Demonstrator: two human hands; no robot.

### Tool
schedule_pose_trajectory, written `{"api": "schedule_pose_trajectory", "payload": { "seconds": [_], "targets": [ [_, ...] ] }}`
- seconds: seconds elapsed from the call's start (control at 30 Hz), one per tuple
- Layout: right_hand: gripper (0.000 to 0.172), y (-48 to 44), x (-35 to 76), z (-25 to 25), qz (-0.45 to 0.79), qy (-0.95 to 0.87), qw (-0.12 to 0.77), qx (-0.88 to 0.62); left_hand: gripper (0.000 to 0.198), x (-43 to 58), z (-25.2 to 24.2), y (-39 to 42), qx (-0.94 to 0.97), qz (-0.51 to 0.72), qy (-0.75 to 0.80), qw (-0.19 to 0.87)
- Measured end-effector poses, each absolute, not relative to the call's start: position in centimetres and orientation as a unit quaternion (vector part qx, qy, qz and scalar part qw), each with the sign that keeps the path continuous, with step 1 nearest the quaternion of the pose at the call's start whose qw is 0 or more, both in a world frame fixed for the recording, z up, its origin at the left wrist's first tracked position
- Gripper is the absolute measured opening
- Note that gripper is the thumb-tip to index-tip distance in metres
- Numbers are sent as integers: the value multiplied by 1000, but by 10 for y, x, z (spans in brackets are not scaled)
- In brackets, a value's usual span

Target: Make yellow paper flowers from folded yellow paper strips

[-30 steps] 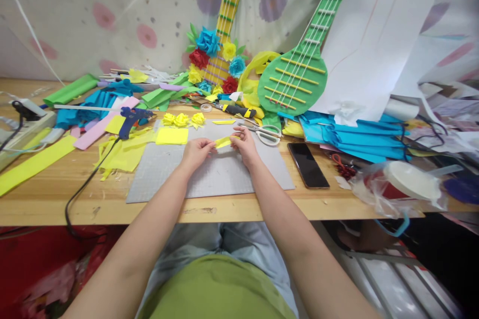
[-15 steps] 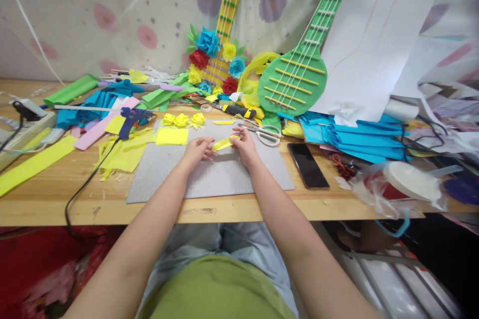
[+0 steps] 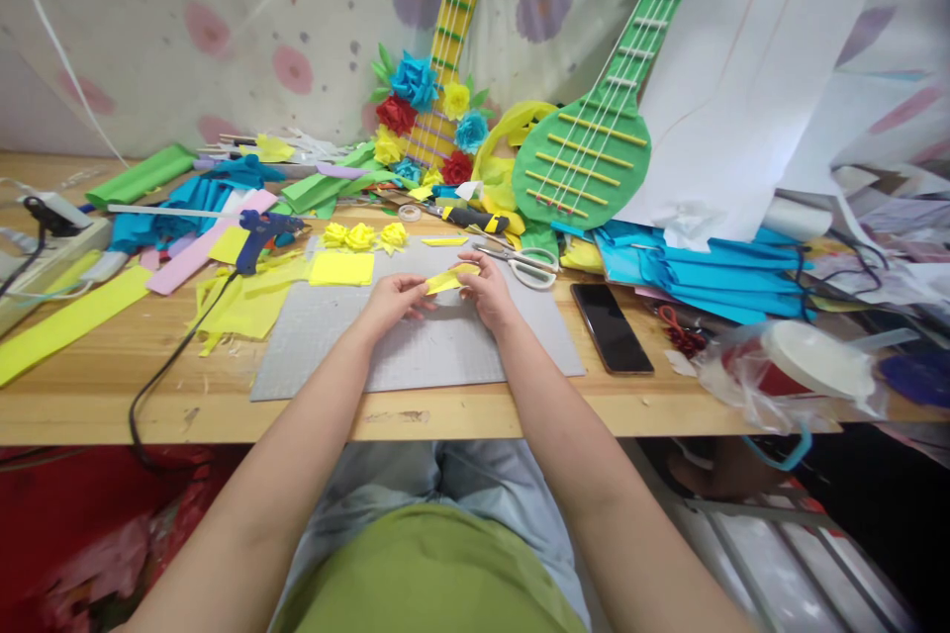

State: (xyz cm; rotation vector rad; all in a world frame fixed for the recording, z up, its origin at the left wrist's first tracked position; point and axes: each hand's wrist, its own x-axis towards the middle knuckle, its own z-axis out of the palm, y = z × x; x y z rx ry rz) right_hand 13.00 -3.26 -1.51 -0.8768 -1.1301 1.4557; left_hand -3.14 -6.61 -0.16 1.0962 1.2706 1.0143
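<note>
A short yellow paper strip (image 3: 447,280) is held over the grey cutting mat (image 3: 416,356) between both hands. My left hand (image 3: 393,302) pinches its left end. Its right end is pinched by my right hand (image 3: 486,292). Just beyond the hands lie a yellow paper square (image 3: 341,269), three small yellow paper flowers (image 3: 363,236) and another thin yellow strip (image 3: 443,241). Scissors (image 3: 523,263) rest right of my right hand.
A blue glue gun (image 3: 259,232) with its black cord lies left of the mat among yellow, pink and blue paper. A black phone (image 3: 612,326) lies right. Two paper guitars (image 3: 586,158) and paper flowers (image 3: 416,114) lean against the wall. A power strip (image 3: 51,237) sits far left.
The strip's left end dropped toward the mat half a second ago, then my left hand raised it again. Both hands stay in nearly the same spot.
</note>
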Motion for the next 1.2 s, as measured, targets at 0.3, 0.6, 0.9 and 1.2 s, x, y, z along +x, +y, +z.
{"api": "schedule_pose_trajectory", "payload": {
  "seconds": [0.3,0.6,0.9,1.2],
  "targets": [
    [39,-35,128,-14,623,-477,504,-361,35,-36,-1,-67,454,437,472,616],
    [36,-37,128,-14,628,-497,491,-344,29,-30,-2,-66,431,434,469,637],
    [37,-39,126,-13,619,-513,479,-352,31,-31,-3,-67,434,454,477,615],
    [42,-34,122,-20,585,-528,490,-372,38,-27,-6,-65,445,472,520,556]
  ]
}}
